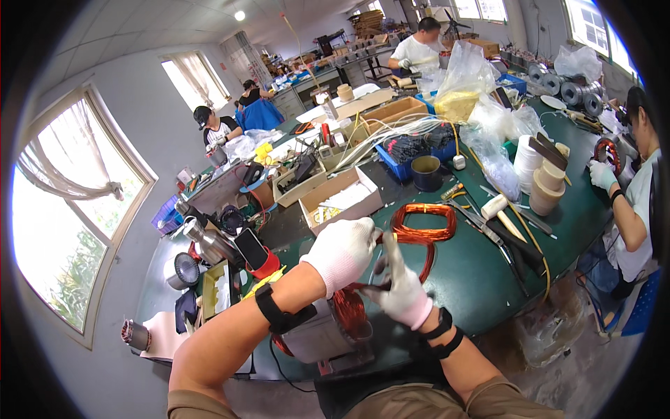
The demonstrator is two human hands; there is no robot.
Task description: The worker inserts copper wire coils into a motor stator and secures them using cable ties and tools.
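A grey metal motor stator [317, 341] lies at the table's near edge, with bundled copper winding [349, 311] coming out of its right end. Beyond it is a copper wire coil [422, 234], bound with small yellow ties, whose loops run back toward the stator. My left hand [342, 253], in a white glove, is closed at the coil's left end; its fingertips are partly hidden. My right hand [403, 293], also gloved, is beside the winding above the stator. Its index finger points up toward the coil and its thumb stands apart, with the other fingers partly hidden.
Right of the coil lie a mallet [504, 213], pliers [457, 194] and other hand tools. An open cardboard box [342, 202], a dark cup [426, 173] and a blue bin [398, 164] stand beyond. A phone [251, 248] rests at left. A co-worker [631, 195] sits at right.
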